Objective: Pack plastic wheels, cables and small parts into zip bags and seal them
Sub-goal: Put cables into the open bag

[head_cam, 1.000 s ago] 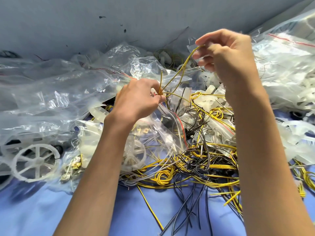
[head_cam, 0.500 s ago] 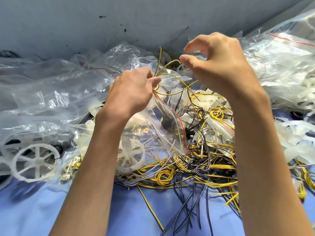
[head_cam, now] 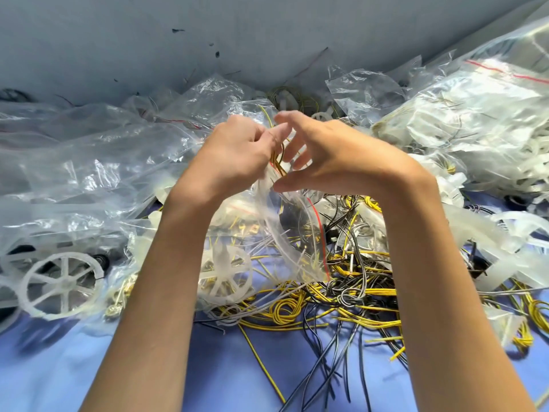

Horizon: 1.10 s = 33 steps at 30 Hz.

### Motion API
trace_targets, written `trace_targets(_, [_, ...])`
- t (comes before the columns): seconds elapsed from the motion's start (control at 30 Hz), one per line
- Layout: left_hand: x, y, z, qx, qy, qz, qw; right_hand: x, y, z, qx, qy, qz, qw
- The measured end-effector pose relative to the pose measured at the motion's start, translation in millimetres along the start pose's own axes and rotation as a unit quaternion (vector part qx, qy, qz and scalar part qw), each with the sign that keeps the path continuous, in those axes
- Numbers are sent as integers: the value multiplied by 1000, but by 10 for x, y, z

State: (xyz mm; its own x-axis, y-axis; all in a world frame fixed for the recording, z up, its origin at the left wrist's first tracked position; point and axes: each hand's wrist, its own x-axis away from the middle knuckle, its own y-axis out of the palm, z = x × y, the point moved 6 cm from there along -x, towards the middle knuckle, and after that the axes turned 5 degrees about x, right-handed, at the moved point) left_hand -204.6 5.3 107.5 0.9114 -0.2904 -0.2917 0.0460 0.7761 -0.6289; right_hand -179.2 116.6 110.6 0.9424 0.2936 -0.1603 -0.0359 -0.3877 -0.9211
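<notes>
Cable loading: left hand [head_cam: 237, 156] pinches yellow cable [head_cam: 277, 163] at zip bag [head_cam: 297, 233] mouth; right hand [head_cam: 335, 156] splayed, empty. Next, probably: tuck coil inside.

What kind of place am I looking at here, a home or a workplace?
Most likely a small packing or kit-assembly bench rather than a home. Heaps of clear zip bags, a loose tangle of yellow and black cables and many identical white plastic wheels are spread over a blue surface.
</notes>
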Motion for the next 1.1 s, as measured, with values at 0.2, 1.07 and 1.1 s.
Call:
trace_targets(0.2, [2, -20, 8, 71, 1, -20, 997, -23, -67, -18, -28, -62, 43, 997])
trace_targets(1.07, [89, -71, 189, 293, -43, -40, 954, 67, -250, 11, -72, -92, 122, 986])
trace_targets(1.1, [94, -64, 198, 291, -43, -48, 954, 74, -266, 13, -84, -93, 128, 984])
